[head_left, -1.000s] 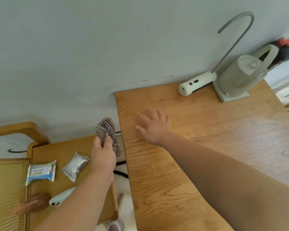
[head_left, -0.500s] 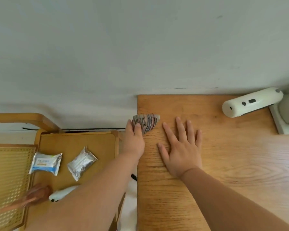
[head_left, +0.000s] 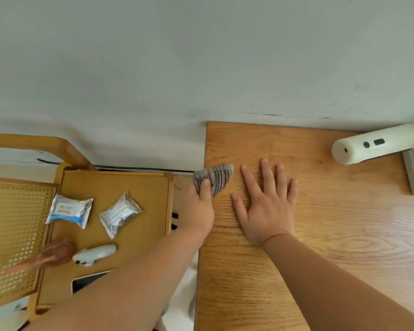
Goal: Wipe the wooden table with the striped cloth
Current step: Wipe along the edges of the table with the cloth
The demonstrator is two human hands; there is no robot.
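Wood everywhere in this one, and there's only the head view to go on. The big wooden tabletop (head_left: 320, 259) fills the right half of the frame. The striped cloth (head_left: 215, 179) is bunched up right at its left edge, about mid-frame, partly hanging past the edge. The left hand (head_left: 197, 209) has it in its grip, fingers curled over the wad and pinching it. The right hand (head_left: 267, 211) lies flat on the wood just beside the cloth, fingers spread, holding nothing.

My read is that wiping hasn't really started and the cloth is only just arriving at the surface. I can't tell if it's pressed down yet. The next move probably calls for flattening the wad a bit, pushing it down and sweeping right across the grain. The right hand would need to get out of the way, and the strokes should steer round the white device (head_left: 378, 145) at the upper right.

For containers, the only one is the rimmed wooden tray (head_left: 144, 187) at the lower left. It holds a blue-and-white wipes packet (head_left: 68, 211), a silver packet (head_left: 120, 216), a small white gadget (head_left: 95, 255) and what looks like a phone (head_left: 89, 281), half hidden by the arm. There's also a brownish blurry thing (head_left: 53, 256) at its left rim that I can't identify.
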